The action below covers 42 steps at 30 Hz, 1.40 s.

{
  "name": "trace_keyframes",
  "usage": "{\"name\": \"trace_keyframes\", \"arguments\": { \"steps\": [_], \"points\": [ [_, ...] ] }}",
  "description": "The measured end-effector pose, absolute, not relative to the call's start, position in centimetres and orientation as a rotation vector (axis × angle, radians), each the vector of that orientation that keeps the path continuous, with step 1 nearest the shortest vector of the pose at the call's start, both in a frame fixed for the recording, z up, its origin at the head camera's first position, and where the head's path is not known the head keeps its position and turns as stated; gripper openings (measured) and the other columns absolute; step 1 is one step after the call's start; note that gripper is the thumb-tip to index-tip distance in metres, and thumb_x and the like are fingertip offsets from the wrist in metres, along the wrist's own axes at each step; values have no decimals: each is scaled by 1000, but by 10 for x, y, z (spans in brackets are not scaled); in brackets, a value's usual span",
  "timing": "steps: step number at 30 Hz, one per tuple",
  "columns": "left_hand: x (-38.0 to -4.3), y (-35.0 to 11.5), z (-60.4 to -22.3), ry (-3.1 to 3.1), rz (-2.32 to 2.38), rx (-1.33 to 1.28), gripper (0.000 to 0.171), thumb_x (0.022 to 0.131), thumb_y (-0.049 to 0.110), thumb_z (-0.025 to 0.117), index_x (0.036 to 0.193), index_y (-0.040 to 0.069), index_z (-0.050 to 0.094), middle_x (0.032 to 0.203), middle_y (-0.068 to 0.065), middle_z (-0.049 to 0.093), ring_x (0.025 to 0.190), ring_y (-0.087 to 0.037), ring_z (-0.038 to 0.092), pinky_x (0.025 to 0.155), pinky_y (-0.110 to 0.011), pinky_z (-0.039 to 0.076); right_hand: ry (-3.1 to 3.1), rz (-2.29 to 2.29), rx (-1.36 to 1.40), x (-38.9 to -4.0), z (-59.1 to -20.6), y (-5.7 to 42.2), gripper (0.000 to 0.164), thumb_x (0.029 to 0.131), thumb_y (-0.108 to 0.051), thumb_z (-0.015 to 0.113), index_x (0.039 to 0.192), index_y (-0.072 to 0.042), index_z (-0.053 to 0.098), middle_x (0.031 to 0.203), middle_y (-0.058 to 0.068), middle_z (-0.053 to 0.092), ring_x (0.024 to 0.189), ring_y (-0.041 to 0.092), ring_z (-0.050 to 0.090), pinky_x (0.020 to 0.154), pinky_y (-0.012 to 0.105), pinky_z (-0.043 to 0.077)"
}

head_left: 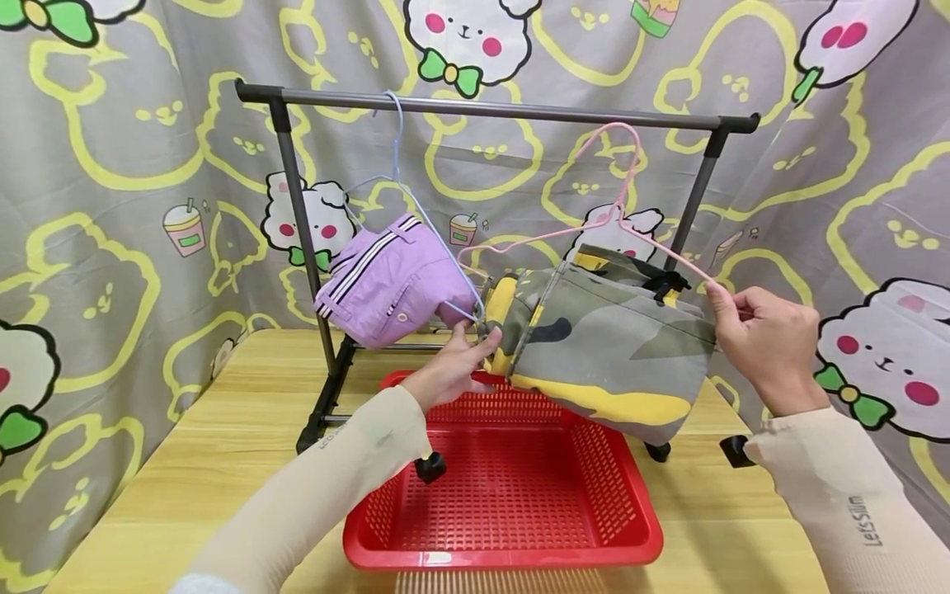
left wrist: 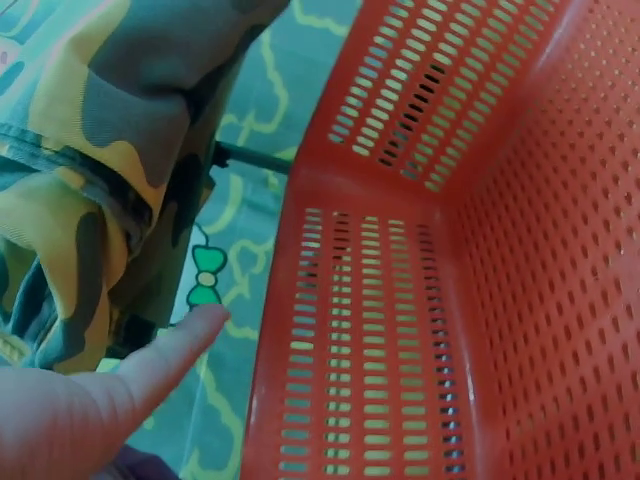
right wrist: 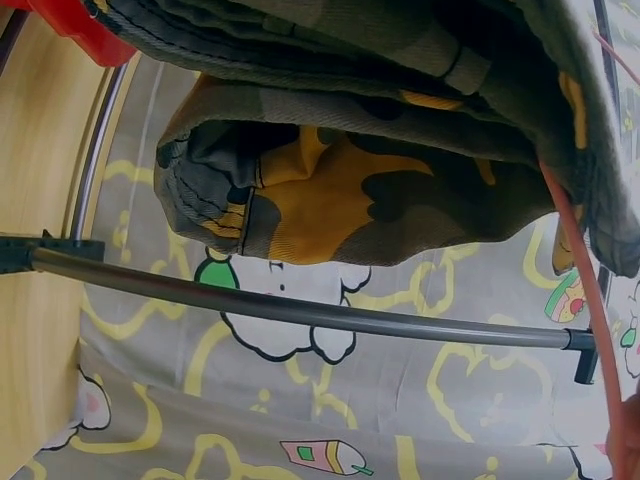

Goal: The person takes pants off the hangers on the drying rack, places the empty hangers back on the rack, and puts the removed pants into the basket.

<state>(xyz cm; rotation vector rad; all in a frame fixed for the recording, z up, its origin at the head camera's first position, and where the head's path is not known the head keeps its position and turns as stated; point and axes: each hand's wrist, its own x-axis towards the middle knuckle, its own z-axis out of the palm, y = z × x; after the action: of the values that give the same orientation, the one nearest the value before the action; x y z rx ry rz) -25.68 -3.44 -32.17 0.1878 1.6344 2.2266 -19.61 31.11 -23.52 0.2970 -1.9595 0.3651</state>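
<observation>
Pinching: right hand (head_left: 772,342), thumb and fingers pressed together on the right end of a thin pink hanger (head_left: 618,211). Left hand (head_left: 454,365): fingers extended and spread, at the left end of a camouflage garment (head_left: 601,334) in grey, olive and yellow cloth; whether the fingertips touch the fabric, cannot tell. In the left wrist view, one straight digit lies beside the garment.

Camouflage garment: bunched on the pink hanger between the two hands, tilted, over the back right part of the basket. Pink hanger: slanting, its hook overlapping the rail in the head view; whether it bears on the rail, cannot tell.

Blue hanger (head_left: 397,161), thin: hook on the rail, lower right corner just beside the left hand's fingertips. Lilac garment (head_left: 404,285), cloth, with black-and-white striped band: on the blue hanger, tilted, left of the camouflage garment.

Rail (head_left: 512,110), grey tube with black ends: top of a small upright rack. Basket (head_left: 505,558), red perforated plastic, rectangular: below the hands, in front of the rack. Tabletop (head_left: 185,462), pale wood-grain: under rack and basket. Sleeves (head_left: 312,487), cream, lettered: one on each forearm. Curtain (head_left: 668,49), grey with yellow outlines and white cartoon animals: behind everything.
</observation>
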Motion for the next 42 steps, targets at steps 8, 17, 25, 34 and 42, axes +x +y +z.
{"name": "trace_keyframes", "arguments": {
  "steps": [8,17,25,34,42],
  "points": [
    [-255,-22,-318,1526,2350,146,85,96,21,60,152,28,-3,158,-18,-9,143,-41,8,88,-70,40,-1938,357,316,-197,-233,311,38,88,-22,69,62,4,63,46,9,48,43,-5,29,40,22,26],
    [-248,-9,-314,1521,2352,124,100,91,10,67,150,31,-10,156,-16,-12,139,-46,19,83,-68,44,-1955,356,307,-196,-233,311,38,88,-22,70,62,4,62,47,9,49,43,-6,29,40,20,27],
    [-247,-4,-314,1633,2282,95,113,86,9,74,152,29,-15,157,-18,-10,137,-48,24,78,-64,49,-1966,350,307,-194,-234,311,36,88,-21,71,63,5,63,48,10,50,43,-5,30,40,18,27],
    [-245,1,-315,1818,2171,82,119,81,15,80,154,23,-14,158,-17,-10,138,-41,25,83,-62,48,-1953,340,308,-195,-236,313,37,87,-21,70,61,4,62,47,9,49,41,2,33,40,22,27],
    [-243,4,-312,1672,2175,61,114,80,11,79,154,26,-7,146,-24,26,109,-35,57,79,-53,53,-1945,340,307,-195,-234,315,38,88,-23,70,62,4,63,47,10,49,41,0,32,40,21,26]
  ]
}}
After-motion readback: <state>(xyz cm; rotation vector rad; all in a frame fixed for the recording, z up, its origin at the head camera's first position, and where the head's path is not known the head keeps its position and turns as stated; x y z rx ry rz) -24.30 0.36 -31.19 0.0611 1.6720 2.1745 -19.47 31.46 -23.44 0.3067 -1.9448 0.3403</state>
